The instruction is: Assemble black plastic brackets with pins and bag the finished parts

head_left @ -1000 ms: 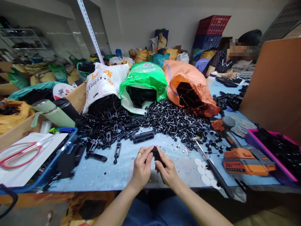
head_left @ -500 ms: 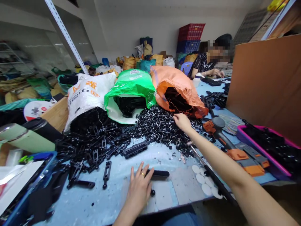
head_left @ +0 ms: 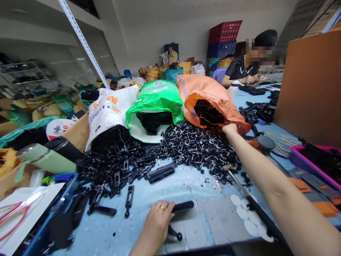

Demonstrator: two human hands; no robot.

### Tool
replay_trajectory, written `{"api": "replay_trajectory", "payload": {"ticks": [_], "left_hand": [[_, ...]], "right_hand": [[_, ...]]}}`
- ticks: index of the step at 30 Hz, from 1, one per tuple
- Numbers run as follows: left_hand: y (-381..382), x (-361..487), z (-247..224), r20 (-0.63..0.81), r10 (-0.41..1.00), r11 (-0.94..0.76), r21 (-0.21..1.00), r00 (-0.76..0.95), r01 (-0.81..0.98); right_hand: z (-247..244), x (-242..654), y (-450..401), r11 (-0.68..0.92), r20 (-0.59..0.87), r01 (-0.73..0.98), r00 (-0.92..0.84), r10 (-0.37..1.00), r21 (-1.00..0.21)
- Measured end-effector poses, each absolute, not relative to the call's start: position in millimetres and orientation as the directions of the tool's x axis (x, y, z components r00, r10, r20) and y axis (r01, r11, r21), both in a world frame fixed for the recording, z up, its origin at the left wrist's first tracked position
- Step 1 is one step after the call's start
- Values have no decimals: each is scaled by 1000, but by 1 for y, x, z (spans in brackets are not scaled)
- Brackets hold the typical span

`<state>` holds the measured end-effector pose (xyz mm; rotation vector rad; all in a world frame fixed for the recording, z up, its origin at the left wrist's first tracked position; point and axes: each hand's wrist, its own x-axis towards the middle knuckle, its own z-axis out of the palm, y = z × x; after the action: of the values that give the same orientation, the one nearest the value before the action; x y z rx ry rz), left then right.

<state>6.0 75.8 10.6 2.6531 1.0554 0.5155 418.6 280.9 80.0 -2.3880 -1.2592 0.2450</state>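
Observation:
My left hand (head_left: 160,220), a ring on one finger, is closed on black parts at the table's front. A smooth black bar (head_left: 183,206) sticks out past its fingertips, and a black arm with a ball end (head_left: 175,233) shows below them. My right hand (head_left: 229,128) reaches to the lower lip of the orange sack (head_left: 205,85); its fingers are hidden there. Left of it spreads a heap of black knobs with metal screws (head_left: 197,145). Black slotted arms (head_left: 114,170) lie heaped before the white sack (head_left: 112,106) and the green sack (head_left: 157,94).
An orange-grey power tool (head_left: 306,186) and white discs (head_left: 250,227) lie at right, with a metal-tipped black rod (head_left: 263,209). A pink-rimmed bin (head_left: 295,153) stands beyond. Scissors (head_left: 21,209) and green bottle (head_left: 48,158) are left. A person (head_left: 247,67) sits across the table.
My right hand has moved from the screw heap to the orange sack's lip. My left hand's spread fingers have closed around the parts. The view has shifted, moving most things rightward.

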Motion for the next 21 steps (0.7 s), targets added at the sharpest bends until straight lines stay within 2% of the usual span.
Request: {"api": "replay_trajectory", "payload": {"ticks": [3,5,8,11,13,16,21], "left_hand": [[72,5,16,216,701,-707,334,680,623],[68,3,16,197,709,-698,329,677,636],[61,-3,12,148,738,-665,326,658,672],[58,-2,10,89,762,-631,323,641,705],[57,6,11,53,760,-624,337,648,705],[57,25,16,11,738,-630,370,675,683],[55,43,20,19,724,-642,384,690,663]], "right_hand": [[62,391,246,-459,-30,768,499,866,-447],[54,372,202,-342,-66,841,347,935,-419],[54,347,121,9,-130,931,-61,990,-364],[62,323,52,309,-178,884,-387,905,-351],[60,306,25,441,-211,835,-520,828,-328],[43,283,9,509,-241,827,-558,794,-237],[20,262,9,482,-191,868,-496,847,-116]]}}
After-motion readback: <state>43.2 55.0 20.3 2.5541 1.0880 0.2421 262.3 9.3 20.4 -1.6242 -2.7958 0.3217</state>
